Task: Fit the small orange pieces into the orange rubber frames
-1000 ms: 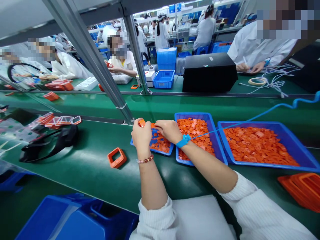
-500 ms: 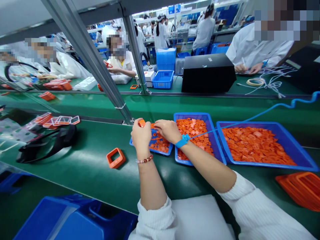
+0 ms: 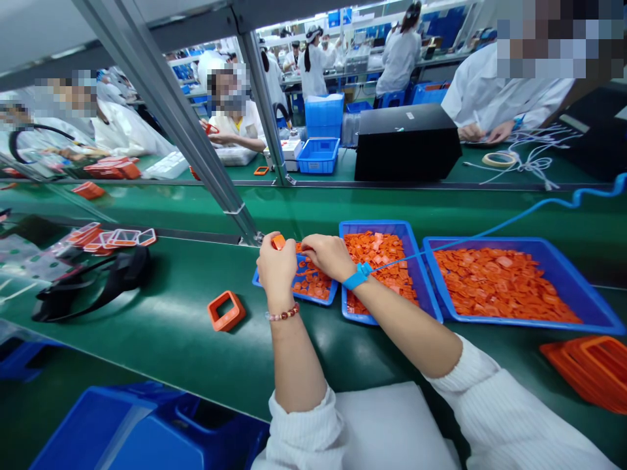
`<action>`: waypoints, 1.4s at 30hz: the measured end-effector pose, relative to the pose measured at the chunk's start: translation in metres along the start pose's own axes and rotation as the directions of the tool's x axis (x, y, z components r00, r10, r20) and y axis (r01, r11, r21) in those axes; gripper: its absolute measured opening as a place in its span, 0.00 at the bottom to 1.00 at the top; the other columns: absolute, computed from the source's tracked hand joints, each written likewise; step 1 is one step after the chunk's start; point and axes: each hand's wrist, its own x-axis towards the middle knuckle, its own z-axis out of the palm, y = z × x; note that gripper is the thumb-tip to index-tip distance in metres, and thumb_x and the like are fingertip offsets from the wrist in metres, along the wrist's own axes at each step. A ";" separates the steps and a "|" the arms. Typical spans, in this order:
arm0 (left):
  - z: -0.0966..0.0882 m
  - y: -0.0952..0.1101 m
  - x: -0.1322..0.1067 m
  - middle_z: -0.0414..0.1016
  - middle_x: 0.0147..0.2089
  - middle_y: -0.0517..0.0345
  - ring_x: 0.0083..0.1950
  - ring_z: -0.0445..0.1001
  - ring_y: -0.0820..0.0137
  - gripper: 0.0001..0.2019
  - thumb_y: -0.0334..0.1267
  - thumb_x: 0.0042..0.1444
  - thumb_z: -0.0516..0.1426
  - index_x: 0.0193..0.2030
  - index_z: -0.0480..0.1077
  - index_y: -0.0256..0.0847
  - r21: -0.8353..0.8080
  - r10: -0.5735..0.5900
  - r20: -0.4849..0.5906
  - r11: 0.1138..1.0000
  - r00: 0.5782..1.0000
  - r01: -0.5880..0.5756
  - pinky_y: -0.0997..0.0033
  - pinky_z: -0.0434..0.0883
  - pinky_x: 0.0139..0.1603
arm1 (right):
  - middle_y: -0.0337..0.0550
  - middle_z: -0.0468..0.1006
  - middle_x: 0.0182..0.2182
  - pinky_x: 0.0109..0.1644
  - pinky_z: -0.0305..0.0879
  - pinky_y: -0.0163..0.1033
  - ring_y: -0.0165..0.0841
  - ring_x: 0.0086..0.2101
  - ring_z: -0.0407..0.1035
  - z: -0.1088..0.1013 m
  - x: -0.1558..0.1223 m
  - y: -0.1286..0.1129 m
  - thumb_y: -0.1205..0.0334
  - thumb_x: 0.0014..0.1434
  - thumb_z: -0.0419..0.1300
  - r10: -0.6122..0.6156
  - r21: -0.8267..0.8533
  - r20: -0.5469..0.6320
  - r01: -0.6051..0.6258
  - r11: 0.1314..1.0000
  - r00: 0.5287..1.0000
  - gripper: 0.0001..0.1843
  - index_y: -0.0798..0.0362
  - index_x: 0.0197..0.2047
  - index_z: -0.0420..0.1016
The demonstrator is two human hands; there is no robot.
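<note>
My left hand (image 3: 277, 269) is closed around an orange plastic piece (image 3: 278, 242), whose end shows above the fingers; the rest is hidden. Close on its right, my right hand (image 3: 329, 256) has its fingers pinched together at a bit of orange, too small and covered to name. Both hands are over a small blue tray (image 3: 321, 301) with small orange plastic parts (image 3: 313, 285) in it. A blue wrist strap (image 3: 357, 277) with a coiled cord is on my right wrist.
Two larger blue trays (image 3: 437, 307) (image 3: 605, 320) of orange parts stand to the right. A stack of orange frames (image 3: 585, 375) lies at the right edge. Orange frames (image 3: 226, 320) lie left of my hands, near a black strap (image 3: 115, 274). A metal post (image 3: 196, 137) rises ahead.
My hands stay in nearly the same place, with only slight finger movement at the orange pieces. The view has shifted very slightly.
</note>
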 end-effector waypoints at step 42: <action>0.049 0.063 -0.064 0.79 0.42 0.46 0.40 0.80 0.64 0.12 0.42 0.68 0.50 0.50 0.69 0.40 -0.839 0.294 0.543 0.230 0.786 0.494 0.67 0.75 0.40 | 0.47 0.75 0.57 0.64 0.62 0.52 0.43 0.60 0.64 -0.090 -0.108 0.039 0.54 0.59 0.67 0.055 0.144 -0.488 0.018 0.989 0.871 0.16 0.47 0.50 0.79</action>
